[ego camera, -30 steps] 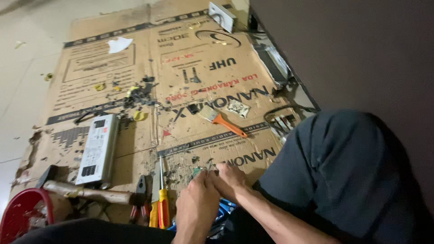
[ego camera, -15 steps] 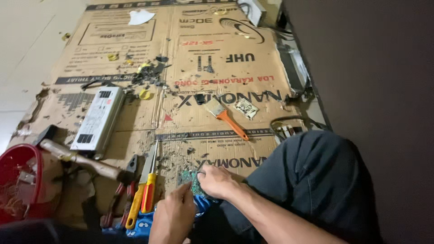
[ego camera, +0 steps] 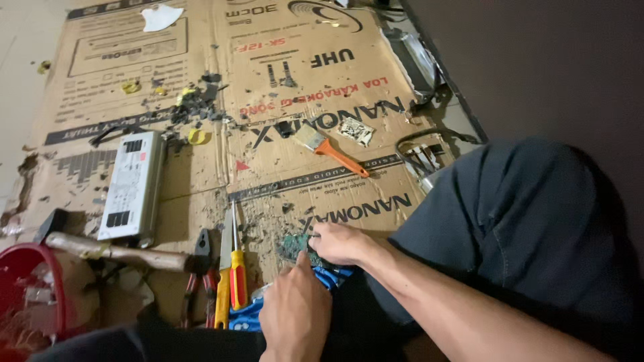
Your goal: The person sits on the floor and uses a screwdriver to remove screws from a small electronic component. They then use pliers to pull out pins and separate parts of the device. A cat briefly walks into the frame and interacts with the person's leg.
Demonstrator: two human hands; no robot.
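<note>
The right hand (ego camera: 339,243) lies on the small green circuit board (ego camera: 294,246), its fingers curled down on the board's right edge; how firmly it grips cannot be told. The left hand (ego camera: 295,314) is just below, loosely closed, with the forefinger stretched up to the same board, and it seems to hold nothing. The board rests on the flattened brown cardboard sheet (ego camera: 201,181), among small dark crumbs, near the person's dark trouser knee (ego camera: 530,221).

Just left of the hands lie a screwdriver with a yellow and red handle (ego camera: 237,268), red-handled pliers (ego camera: 196,275) and a hammer with a wooden handle (ego camera: 107,249). Further up lie a long grey metal box (ego camera: 131,186) and a paintbrush with an orange handle (ego camera: 329,149). A red plastic bucket (ego camera: 30,295) stands at the left edge.
</note>
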